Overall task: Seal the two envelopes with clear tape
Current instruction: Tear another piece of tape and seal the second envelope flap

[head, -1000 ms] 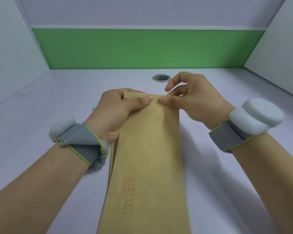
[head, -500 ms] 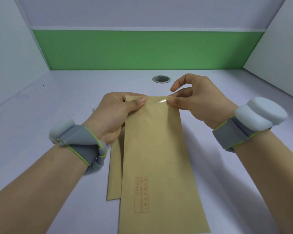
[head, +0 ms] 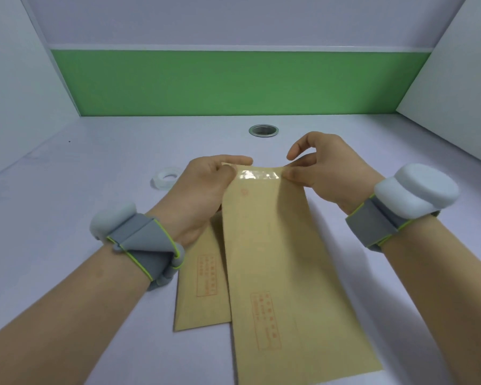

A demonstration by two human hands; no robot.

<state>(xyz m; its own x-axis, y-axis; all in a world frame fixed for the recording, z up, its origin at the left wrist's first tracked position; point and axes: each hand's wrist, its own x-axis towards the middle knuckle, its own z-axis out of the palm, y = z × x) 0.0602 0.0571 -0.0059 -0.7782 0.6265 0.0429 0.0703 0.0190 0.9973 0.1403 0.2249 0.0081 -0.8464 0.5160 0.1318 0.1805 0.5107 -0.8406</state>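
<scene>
Here, left to right: tape roll [head: 165,177] lies flat on the desk [head: 53,218], far left of the work, just beside the left hand [head: 203,190]. Left hand closed on the top-left corner of the upper envelope [head: 275,259], thumb on its face, fingers behind. Wrist bent inward, forearm angled in from lower left.

Second envelope [head: 203,290] lies flat on the desk, partly under the upper one, only its lower left showing.

Tape strip [head: 257,175] lies glossy across the top edge of the upper envelope, between the two thumbs. Right hand [head: 325,168] pinches the top-right corner, thumb and middle fingers narrow on the strip's end, index finger lifted clear.

Handling, judged: envelope is light, thin paper, limp along its length, creases easily; best held at the top corners as now. Strip is sticky and flimsy, likely to wrinkle or trap bubbles unless pressed flat.
</scene>
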